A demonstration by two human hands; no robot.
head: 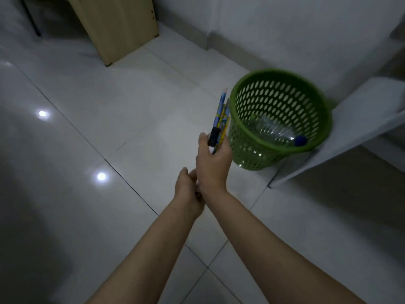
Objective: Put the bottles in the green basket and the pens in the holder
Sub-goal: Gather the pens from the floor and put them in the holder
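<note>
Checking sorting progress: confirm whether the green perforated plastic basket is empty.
No: a clear plastic bottle with a blue cap lies inside the green perforated plastic basket.

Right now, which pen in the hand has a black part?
The leftmost pen in the right hand: a black section sits above the fingers; the others look yellow and blue.

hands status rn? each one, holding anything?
Right hand: closed around a bundle of pens, tips up, beside the green basket.
Left hand: curled shut under the right; what it holds cannot be told.
</note>
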